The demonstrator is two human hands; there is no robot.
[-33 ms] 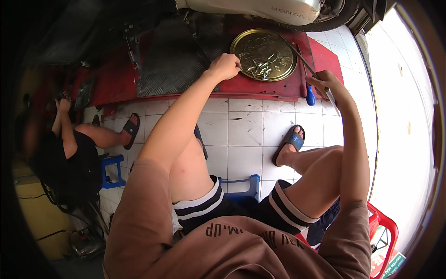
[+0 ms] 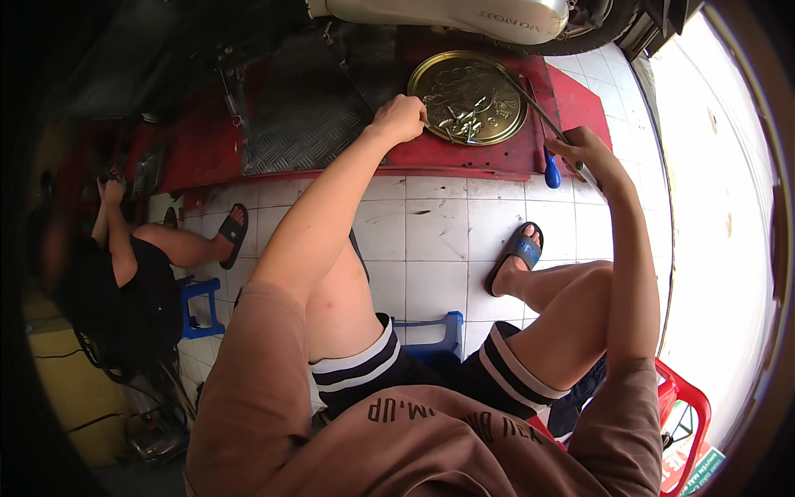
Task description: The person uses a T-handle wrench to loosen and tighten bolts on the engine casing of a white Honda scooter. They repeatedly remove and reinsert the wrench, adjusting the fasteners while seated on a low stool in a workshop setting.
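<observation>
My left hand (image 2: 401, 118) is closed in a pinch at the left rim of a round gold-coloured tray (image 2: 497, 124). Whatever its fingertips hold is too small to make out. Several small silver metal pieces (image 2: 468, 128) lie loose in the near part of the tray. My right hand (image 2: 590, 156) grips a long thin metal rod (image 2: 538, 108), whose far end reaches over the tray's right rim. A paler, thicker end of the rod shows below the palm. Beside that hand, a screwdriver with a blue handle (image 2: 552, 172) lies across the red platform's edge.
The low red platform (image 2: 464, 166) carries a black textured plate (image 2: 306, 137) and hand tools (image 2: 234, 108). A motorbike (image 2: 464, 15) stands at the far side. At the left sits another person (image 2: 124, 273) near a blue stool (image 2: 200, 308). A red plastic chair (image 2: 691, 406) is behind my right arm.
Very little differs. The rod's pale lower end has turned slightly at my right palm, and the tray sits a touch further left in view. My left hand stays at the rim.
</observation>
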